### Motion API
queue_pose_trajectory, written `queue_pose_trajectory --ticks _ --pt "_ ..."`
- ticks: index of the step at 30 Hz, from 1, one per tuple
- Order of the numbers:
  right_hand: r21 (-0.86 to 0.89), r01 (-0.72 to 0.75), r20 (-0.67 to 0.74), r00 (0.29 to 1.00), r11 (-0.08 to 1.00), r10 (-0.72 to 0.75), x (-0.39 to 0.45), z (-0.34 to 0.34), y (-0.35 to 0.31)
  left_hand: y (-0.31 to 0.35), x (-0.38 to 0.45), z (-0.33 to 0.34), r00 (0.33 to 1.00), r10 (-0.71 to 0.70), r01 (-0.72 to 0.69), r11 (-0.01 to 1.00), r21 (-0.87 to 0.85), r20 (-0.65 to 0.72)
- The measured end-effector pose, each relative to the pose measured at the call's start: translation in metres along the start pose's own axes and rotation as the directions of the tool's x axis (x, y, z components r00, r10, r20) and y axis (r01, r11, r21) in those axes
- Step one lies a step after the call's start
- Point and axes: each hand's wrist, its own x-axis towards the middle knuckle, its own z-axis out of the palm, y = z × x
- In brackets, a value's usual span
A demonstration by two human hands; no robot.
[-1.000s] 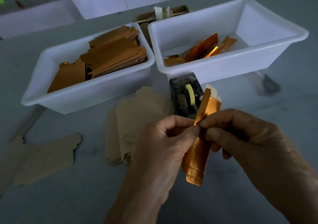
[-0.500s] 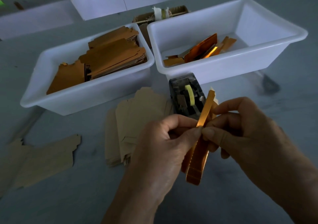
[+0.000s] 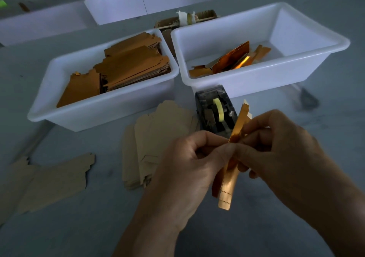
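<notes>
While both hands meet in the lower centre of the frame, the left hand [image 3: 189, 164] and the right hand [image 3: 276, 154] hold one narrow folded strip of gold foil card [image 3: 227, 191] between them, lifted clear of the grey table [image 3: 256, 237]. The left thumb and forefinger pinch the strip at about mid-length, with the other left fingers curled toward the palm. The right thumb and fingers close on the same stretch from the right side of the frame, and the two thumbs nearly touch. The strip stands almost upright, its notched upper end leaning toward the upper right. Its lower end, which carries rows of perforations, hangs free below the hands.

Directly above the hands in the frame sits a dark tape dispenser [image 3: 213, 116] with a yellow-green tape roll [image 3: 218, 109], close against the near wall of the right white bin [image 3: 276, 83]. That bin holds a few loose gold pieces [image 3: 233, 59]. The left white bin [image 3: 98, 118], at centre left, holds a stack of orange flat blanks [image 3: 134, 67].

On the table below the left bin lies a pile of kraft-brown blanks [image 3: 158, 138], partly covered by the left hand. A single flat brown blank [image 3: 49, 181] lies at lower left. Behind the bins stands a small cardboard box [image 3: 167, 24]; in the dim light its contents look like pale rolls. White boxes [image 3: 118, 4] line the top edge of the frame.
</notes>
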Motion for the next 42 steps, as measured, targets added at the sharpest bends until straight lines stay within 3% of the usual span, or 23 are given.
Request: queue_pose_trajectory --ticks 7,13,18,20,24,27,29,31,34,36,40,42 --pt "-0.053 0.039 0.052 0.998 0.998 -0.036 -0.002 -0.005 -0.003 -0.002 -0.002 0.01 0.994 0.001 -0.01 0.996 -0.084 -0.113" --pt "-0.363 0.093 0.03 0.996 0.927 -0.089 -0.004 -0.006 -0.015 -0.004 -0.003 0.024 0.958 0.016 -0.032 0.998 -0.051 -0.285" --pt "-0.533 0.104 0.012 0.993 0.84 -0.116 -0.004 -0.004 -0.014 -0.011 -0.007 0.022 0.947 0.02 -0.05 0.995 -0.084 -0.322" --pt "-0.443 0.11 0.014 0.993 0.89 -0.116 -0.004 -0.006 -0.011 -0.01 -0.009 0.018 0.957 0.013 -0.055 0.989 -0.137 -0.291" --pt "0.037 0.007 0.11 0.994 0.999 -0.011 0.002 -0.013 -0.009 -0.008 -0.008 0.012 0.984 -0.035 -0.021 0.951 -0.31 -0.172" --pt "0.113 0.059 0.155 0.985 0.992 -0.077 0.009 -0.013 -0.01 -0.004 -0.006 0.002 0.993 -0.006 -0.031 0.951 -0.307 -0.119" --pt "0.194 0.025 0.195 0.979 0.981 -0.063 0.015 -0.01 -0.013 0.002 -0.005 -0.009 0.988 0.06 -0.089 0.974 -0.207 -0.144" --pt "0.271 -0.04 0.207 0.978 0.962 -0.018 0.028 -0.007 -0.014 0.004 -0.004 -0.025 0.956 0.144 -0.142 0.989 0.03 -0.257" --pt "0.401 -0.112 0.135 0.989 0.909 0.062 0.061 -0.005 -0.017 -0.003 -0.004 -0.045 0.872 0.29 -0.08 0.879 0.471 -0.394" --pt "0.481 -0.138 0.06 0.99 0.866 0.124 0.089 -0.004 -0.021 -0.013 -0.005 -0.048 0.894 0.336 -0.058 0.744 0.666 -0.297" --pt "0.641 -0.147 -0.014 0.979 0.754 0.203 0.136 0.001 -0.03 -0.03 -0.01 -0.041 0.946 0.298 -0.032 0.471 0.882 -0.125" --pt "0.7 -0.173 -0.001 0.97 0.693 0.244 0.151 0.002 -0.035 -0.028 -0.011 -0.038 0.973 0.223 -0.039 0.421 0.906 -0.062"
